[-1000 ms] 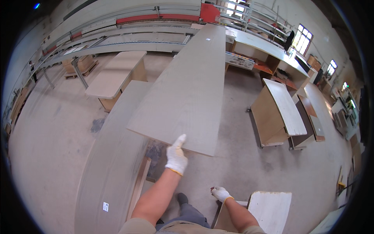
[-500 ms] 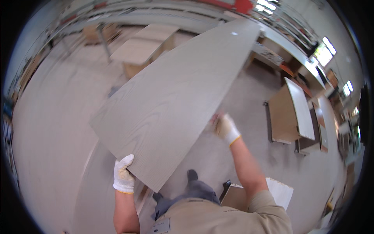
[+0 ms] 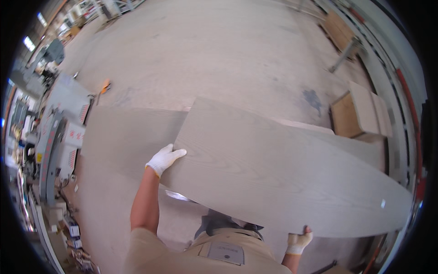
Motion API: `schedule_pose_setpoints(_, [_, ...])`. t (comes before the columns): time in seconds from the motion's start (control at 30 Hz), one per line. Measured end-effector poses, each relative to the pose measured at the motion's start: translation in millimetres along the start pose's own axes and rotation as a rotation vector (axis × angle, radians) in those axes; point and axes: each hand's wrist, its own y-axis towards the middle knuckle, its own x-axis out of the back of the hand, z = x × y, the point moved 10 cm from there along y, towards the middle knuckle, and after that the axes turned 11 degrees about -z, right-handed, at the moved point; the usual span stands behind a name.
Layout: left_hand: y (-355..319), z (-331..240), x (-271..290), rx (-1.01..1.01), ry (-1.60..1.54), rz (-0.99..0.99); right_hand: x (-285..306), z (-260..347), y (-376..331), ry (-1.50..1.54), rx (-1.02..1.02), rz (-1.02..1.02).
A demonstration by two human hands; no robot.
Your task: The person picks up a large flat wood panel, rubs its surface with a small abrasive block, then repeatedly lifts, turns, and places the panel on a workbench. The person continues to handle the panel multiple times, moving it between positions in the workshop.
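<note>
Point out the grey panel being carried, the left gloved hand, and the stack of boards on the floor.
grey panel (image 3: 283, 169), head view, middle of its top face.
left gloved hand (image 3: 163, 159), head view, back of the glove.
stack of boards (image 3: 361, 109), head view, top board's face.

Open concrete floor (image 3: 219, 50) ahead, free for passage. Blocked left by grey machine (image 3: 59, 132); blocked right by stacked boards (image 3: 362, 112) and wall rack (image 3: 401, 82). Blocked directly below by grey panel stack (image 3: 123, 137).
</note>
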Motion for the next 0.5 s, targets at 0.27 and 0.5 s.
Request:
schedule_pose_setpoints(0.27, [19, 54, 72, 0.072, 0.784, -0.158, 131, -113, 53, -0.336, -0.23, 0.011])
schedule_pose_setpoints(0.5, [10, -51, -64, -0.459, 0.765, -0.301, 9, -89, -7, -1.299, 0.775, 0.321])
